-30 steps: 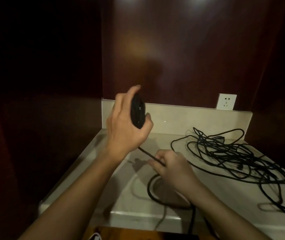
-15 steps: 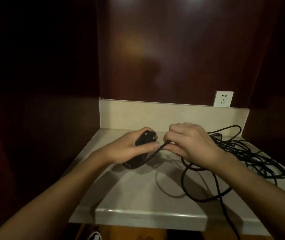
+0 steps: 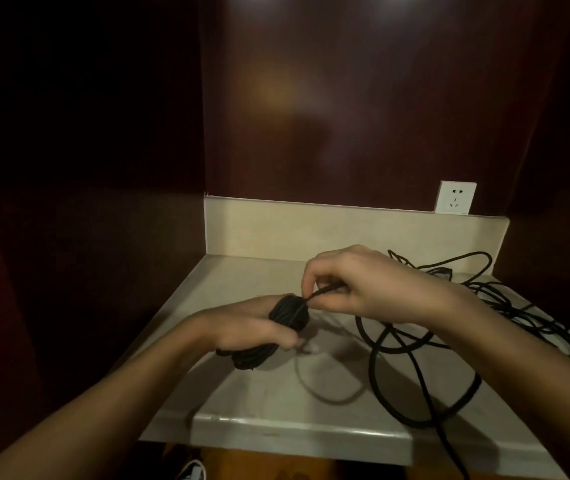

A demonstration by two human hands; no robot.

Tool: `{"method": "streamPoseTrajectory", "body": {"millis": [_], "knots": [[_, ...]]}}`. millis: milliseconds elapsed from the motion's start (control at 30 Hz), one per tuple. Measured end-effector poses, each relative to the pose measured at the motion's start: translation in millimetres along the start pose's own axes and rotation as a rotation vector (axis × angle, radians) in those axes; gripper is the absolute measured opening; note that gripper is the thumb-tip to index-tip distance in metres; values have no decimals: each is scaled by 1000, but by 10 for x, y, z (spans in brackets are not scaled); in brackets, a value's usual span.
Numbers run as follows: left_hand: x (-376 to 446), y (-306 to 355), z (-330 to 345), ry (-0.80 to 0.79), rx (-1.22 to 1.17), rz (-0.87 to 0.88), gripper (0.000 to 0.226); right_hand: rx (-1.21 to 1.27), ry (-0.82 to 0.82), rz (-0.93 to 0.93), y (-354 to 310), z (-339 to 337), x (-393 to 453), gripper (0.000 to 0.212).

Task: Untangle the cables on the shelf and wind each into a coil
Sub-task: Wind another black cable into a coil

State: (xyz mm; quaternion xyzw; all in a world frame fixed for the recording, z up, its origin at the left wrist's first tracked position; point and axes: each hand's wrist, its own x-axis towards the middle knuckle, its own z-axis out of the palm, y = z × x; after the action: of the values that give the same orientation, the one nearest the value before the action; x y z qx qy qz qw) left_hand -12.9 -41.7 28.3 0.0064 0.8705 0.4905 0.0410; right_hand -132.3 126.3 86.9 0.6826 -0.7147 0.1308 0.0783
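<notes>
Two hands winding black cable on shelf point(image 3: 242, 403).
Left hand point(image 3: 249, 327) grips coil point(image 3: 285, 311); right hand point(image 3: 356, 282) pinches loose strand point(image 3: 323, 291).

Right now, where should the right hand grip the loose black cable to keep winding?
Probably on the free strand just beside the coil held by the left hand, pinched from above as the right hand does: it runs taut there, while the slack loops sprawl on the shelf.

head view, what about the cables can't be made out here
- Coil, head view: how many turns; left hand covers its middle.
- Loose cable, head view: its far end; it runs off the bottom edge.
- Tangle, head view: how many cables; right hand and dim light hide the strands.
</notes>
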Motion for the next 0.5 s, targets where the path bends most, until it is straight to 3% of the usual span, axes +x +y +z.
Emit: {"method": "streamPoseTrajectory", "body": {"millis": [100,200,267,333,433,500], "knots": [[-62,-7,22,52,-223,32,49,-118,64,5,96,34,-41,30],[-75,4,27,-27,-355,71,72,-303,303,-148,248,88,-106,47],[-72,48,68,-90,-502,70,71,-471,455,-251,359,193,-150,44],[-50,93,121,-87,-639,92,65,-597,563,-295,439,323,-170,27],[-15,98,171,77,-609,110,69,-651,555,-268,508,518,-217,15],[6,101,199,175,-614,111,70,-639,534,-172,459,588,-278,26]]}}
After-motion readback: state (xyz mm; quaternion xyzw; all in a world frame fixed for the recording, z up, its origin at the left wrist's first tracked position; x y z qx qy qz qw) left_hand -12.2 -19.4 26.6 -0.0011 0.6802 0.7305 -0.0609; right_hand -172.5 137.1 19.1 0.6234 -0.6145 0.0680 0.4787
